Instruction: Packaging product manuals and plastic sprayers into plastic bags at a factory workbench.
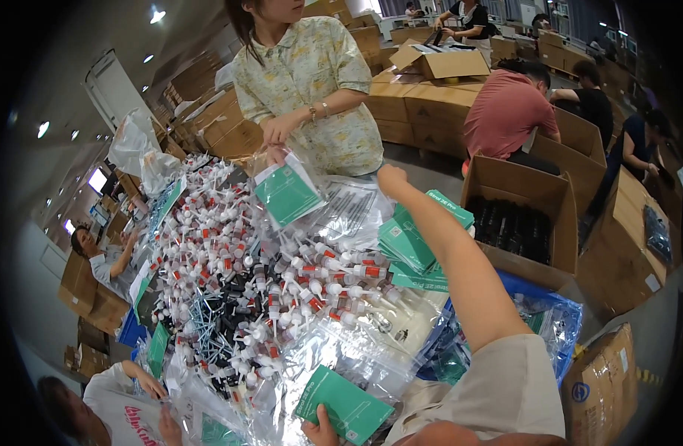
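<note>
While left fingers [324, 422] pinch it, the green leaflet [349, 403] slants lengthwise down-right.

An open cardboard box [516, 181] full of black items [508, 230] stands at right; a person in a red shirt [503, 111] bends behind it; a carton [600, 390] sits lower right; ceiling lights [158, 15] shine.

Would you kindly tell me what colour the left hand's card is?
The card is green, head view.
</note>
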`<state>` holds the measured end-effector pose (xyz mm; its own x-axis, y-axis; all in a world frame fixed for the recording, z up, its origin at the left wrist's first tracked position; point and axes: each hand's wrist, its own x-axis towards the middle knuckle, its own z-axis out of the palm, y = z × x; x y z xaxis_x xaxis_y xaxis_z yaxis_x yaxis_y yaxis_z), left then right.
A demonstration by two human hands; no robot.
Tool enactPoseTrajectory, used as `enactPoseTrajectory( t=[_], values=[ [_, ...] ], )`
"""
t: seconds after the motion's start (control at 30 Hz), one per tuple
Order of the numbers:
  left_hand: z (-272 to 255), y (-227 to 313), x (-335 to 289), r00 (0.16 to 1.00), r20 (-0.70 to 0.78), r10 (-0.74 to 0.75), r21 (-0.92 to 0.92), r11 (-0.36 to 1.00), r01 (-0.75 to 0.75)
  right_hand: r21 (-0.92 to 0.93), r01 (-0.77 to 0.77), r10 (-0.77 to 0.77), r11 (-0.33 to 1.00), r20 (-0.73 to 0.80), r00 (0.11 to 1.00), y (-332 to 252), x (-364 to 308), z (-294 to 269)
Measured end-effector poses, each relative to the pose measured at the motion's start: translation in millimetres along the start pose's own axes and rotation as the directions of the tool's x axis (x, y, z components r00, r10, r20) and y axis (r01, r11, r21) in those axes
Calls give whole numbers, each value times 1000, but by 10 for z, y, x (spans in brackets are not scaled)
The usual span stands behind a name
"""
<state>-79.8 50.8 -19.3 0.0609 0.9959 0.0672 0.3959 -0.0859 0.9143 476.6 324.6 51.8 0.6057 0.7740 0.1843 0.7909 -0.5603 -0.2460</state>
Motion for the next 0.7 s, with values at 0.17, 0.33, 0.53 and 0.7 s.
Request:
enactPoseTrajectory(
  t=[0.17,0.33,0.53,0.7],
  values=[
    [-69,59,7,996,78,-33,108,994,24,37,77,-77,996,19,997,-62,-72,-118],
    [-101,179,-68,993,19,-113,241,965,105,13,257,-256,966,-34,966,-356,-200,-351],
    [-134,386,4,946,193,-262,265,942,207,-3,440,-427,898,-241,871,-774,-283,-339],
    [-240,297,70,950,208,-233,119,970,211,-207,620,-645,757,-388,658,-1037,-624,-930]
  ],
)
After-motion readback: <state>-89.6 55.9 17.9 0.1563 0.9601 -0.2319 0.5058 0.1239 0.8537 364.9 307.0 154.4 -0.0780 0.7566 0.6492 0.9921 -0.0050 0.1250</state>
